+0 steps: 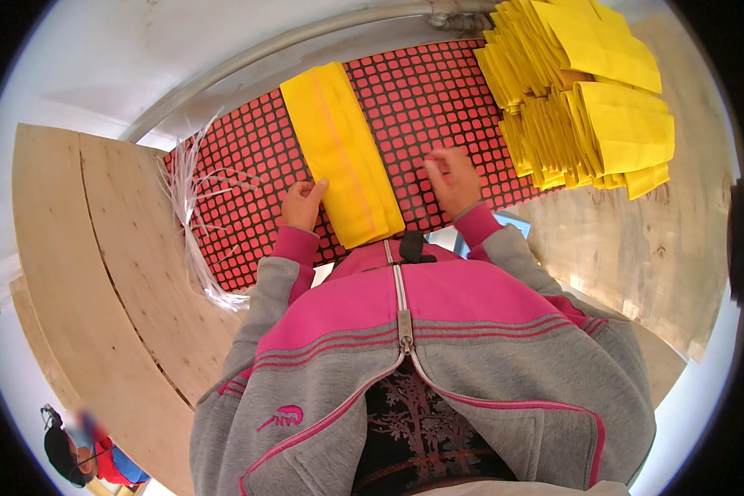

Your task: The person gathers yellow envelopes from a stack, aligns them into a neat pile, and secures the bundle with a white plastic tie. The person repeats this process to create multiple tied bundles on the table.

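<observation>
A long folded stack of yellow fabric (343,157), possibly mesh bags, lies lengthwise before me on a red-and-black patterned cover (409,107). A thin pinkish line runs along its top. At the stack's left edge, near its lower part, is my left hand (301,207), with thumb and fingers closed on the edge. My right hand (455,180) is to the right of the stack and apart from it, over the patterned cover. Its fingers are curled in toward the thumb and slightly blurred. Whatever they may pinch is too small to make out.
Piles of folded yellow fabric (583,124) stand at the far right. Loose white plastic strips (192,223) hang along the cover's left edge. Wooden boards (132,248) flank the left side, a plywood surface (636,248) the right. A pipe (281,41) runs behind. Another person (87,450) is at lower left.
</observation>
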The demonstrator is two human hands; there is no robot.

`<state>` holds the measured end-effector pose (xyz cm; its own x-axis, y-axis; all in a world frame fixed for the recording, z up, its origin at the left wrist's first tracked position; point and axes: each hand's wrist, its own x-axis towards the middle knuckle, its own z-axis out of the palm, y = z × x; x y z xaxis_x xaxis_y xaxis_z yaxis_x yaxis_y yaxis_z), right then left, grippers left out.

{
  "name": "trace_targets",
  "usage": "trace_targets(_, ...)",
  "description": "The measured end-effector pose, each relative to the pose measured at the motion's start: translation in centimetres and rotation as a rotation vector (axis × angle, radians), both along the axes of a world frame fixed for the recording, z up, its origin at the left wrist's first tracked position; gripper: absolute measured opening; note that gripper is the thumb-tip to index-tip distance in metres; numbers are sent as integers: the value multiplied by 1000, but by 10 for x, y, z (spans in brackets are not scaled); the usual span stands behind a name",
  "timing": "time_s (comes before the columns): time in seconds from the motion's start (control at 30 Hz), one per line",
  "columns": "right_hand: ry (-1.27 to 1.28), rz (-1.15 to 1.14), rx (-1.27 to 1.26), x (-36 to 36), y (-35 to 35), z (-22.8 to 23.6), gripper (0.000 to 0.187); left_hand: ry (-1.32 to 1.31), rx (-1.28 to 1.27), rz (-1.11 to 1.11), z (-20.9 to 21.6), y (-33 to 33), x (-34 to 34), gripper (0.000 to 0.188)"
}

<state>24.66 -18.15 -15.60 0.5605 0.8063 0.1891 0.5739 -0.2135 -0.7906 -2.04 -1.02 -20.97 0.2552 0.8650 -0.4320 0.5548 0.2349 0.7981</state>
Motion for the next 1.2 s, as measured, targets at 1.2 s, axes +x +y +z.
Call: trace_targets(1.2, 316, 367, -133, -49, 80, -48, 43, -628, -605, 111, 20, 9, 27, 30)
